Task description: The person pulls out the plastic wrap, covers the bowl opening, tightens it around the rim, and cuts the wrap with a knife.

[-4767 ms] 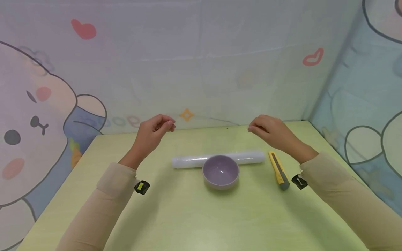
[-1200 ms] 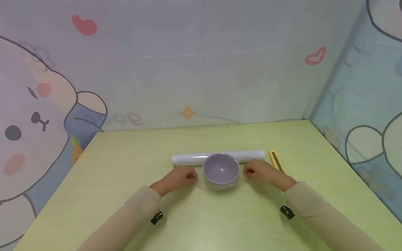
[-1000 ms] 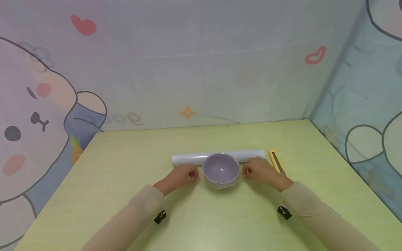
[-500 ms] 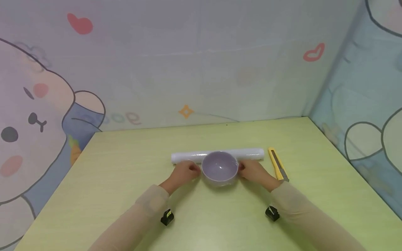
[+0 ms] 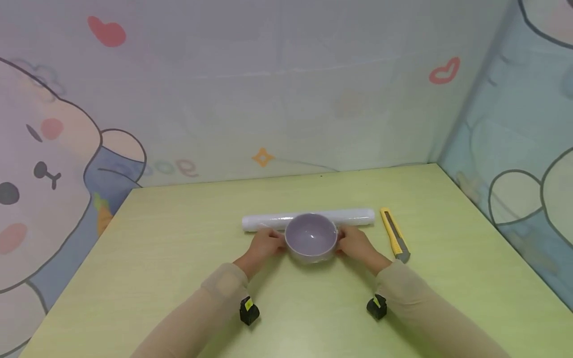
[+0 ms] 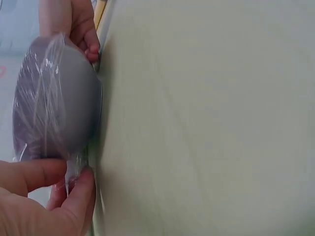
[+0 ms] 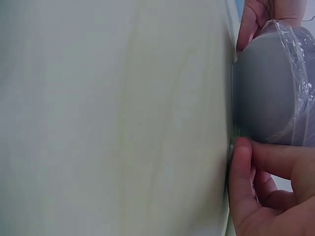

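Observation:
A lilac bowl (image 5: 311, 236) stands upright on the table, with clear cling film (image 6: 49, 83) stretched over its mouth and wrinkled down its sides. At the bowl's left side is my left hand (image 5: 265, 246); in the left wrist view, a strand of film runs down between its finger and thumb, with the finger against the bowl. On the opposite side my right hand (image 5: 356, 244) brings thumb and finger together low on the bowl's wall, and film (image 7: 298, 73) bunches above them in the right wrist view. The film's ends inside both hands are mostly hidden.
Behind the bowl lies a white roll of cling film (image 5: 349, 217), partly covered by the bowl. A yellow utility knife (image 5: 394, 233) rests to the right, near the right sleeve. A printed cloth (image 5: 286, 99) hangs along the table's back edge.
Both hands came down from above the table's far side to the bowl's two sides, then closed in against it. Film now covers the bowl; roll and knife stayed put.

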Demonstrator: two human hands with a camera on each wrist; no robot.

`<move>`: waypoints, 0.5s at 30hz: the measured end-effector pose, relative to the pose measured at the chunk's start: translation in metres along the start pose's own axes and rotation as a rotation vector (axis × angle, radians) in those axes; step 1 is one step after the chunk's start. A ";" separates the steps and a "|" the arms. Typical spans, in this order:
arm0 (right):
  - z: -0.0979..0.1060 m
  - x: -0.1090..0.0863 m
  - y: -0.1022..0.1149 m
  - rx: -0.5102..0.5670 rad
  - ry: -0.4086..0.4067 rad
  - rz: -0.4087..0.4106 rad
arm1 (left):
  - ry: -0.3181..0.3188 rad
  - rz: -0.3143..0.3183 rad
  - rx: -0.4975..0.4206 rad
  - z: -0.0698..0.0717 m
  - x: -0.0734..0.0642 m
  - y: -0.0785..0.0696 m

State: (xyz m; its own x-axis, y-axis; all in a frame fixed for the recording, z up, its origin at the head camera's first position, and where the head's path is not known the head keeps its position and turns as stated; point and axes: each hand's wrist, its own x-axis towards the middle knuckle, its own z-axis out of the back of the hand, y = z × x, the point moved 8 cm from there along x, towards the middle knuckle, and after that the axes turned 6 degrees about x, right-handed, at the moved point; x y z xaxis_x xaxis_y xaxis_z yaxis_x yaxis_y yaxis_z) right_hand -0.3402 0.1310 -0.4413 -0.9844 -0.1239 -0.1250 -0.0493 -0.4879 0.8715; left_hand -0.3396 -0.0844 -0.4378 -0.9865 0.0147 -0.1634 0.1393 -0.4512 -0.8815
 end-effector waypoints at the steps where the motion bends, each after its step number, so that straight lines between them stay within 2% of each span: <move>1: 0.000 0.000 0.000 0.015 0.000 -0.008 | -0.007 0.009 -0.022 0.000 -0.001 0.000; 7: -0.005 -0.001 0.001 0.183 0.064 -0.015 | 0.003 0.034 -0.188 -0.005 -0.005 -0.003; 12: -0.013 -0.008 0.000 0.476 0.159 -0.096 | 0.051 0.065 -0.256 -0.011 -0.010 -0.008; 15: -0.018 -0.014 -0.002 0.603 0.185 -0.157 | 0.072 0.091 -0.299 -0.013 -0.014 -0.009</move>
State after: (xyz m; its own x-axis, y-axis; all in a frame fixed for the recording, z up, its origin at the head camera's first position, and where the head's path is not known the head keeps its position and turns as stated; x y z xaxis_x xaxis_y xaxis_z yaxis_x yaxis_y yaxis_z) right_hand -0.3235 0.1183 -0.4494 -0.9152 -0.2634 -0.3051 -0.3292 0.0514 0.9429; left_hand -0.3257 -0.0687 -0.4332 -0.9615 0.0547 -0.2692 0.2566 -0.1713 -0.9512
